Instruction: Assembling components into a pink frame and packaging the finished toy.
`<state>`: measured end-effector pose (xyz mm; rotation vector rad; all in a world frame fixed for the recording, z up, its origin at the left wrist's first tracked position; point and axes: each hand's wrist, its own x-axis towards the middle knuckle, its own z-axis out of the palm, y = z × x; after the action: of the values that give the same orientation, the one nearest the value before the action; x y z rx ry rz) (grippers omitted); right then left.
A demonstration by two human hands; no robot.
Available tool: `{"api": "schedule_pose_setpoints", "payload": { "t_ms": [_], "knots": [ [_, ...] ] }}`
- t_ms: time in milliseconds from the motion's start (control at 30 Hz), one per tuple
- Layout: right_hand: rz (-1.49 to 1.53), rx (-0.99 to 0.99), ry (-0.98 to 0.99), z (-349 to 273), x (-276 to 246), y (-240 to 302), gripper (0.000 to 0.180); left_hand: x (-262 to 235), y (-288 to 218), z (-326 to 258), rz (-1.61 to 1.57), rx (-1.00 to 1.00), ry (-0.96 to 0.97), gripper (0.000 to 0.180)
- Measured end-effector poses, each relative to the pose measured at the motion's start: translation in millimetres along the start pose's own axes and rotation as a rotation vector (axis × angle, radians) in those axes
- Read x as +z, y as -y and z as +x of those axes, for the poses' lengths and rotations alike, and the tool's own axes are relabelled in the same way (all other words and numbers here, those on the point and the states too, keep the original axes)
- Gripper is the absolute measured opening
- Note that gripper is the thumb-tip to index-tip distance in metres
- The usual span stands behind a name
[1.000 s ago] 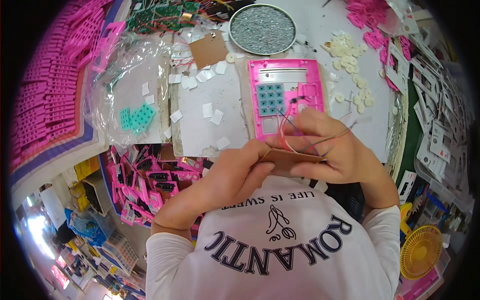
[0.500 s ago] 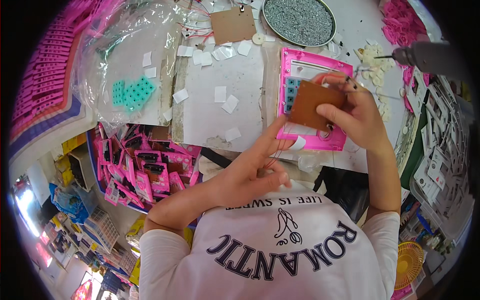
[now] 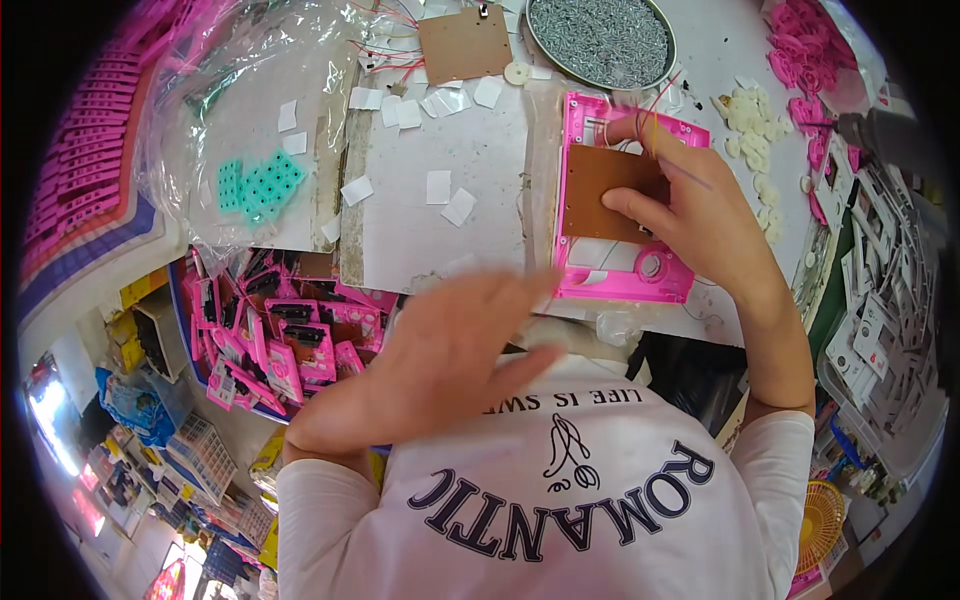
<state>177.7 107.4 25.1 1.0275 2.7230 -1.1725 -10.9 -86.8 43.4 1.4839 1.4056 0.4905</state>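
Observation:
A brown circuit board (image 3: 605,170) lies over the pink plastic housing (image 3: 622,292) on the right part of the bench. My right hand (image 3: 690,205) grips the board, thumb on its flat face and fingers at its far side. Thin wires (image 3: 655,115) rise beside those fingers. The board covers the teal keypad seen before. Left of the housing, my left hand (image 3: 455,340) is smeared by motion, its thumb apart from the blurred fingers. Whether it holds anything is unclear. Small white square pieces (image 3: 438,187) lie scattered beyond it.
A round tray of screws (image 3: 530,40) stands at the back, beside another wired brown board (image 3: 465,48). Teal keypads (image 3: 262,185) lie on plastic at left. A bin of pink assemblies (image 3: 285,340) sits nearer. A dark power screwdriver (image 3: 880,140) hangs at right near cream parts (image 3: 750,125).
My right hand has brought the board down and left, flat over the housing. My left hand has pulled back leftward from the housing. The screwdriver has swung slightly right.

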Motion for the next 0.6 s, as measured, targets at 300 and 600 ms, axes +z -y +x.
{"api": "schedule_pose_setpoints", "payload": {
  "t_ms": [300,600],
  "knots": [
    [-0.467,-0.285,-0.498,-20.1,-2.3,-1.1,0.073,7.0,13.7,48.4,0.703,0.39,-0.245,0.07],
    [-0.551,-0.272,-0.105,-54.6,28.1,18.6,0.061,-9.7,2.6,60.3,0.701,0.41,-0.128,0.063]
  ]
}}
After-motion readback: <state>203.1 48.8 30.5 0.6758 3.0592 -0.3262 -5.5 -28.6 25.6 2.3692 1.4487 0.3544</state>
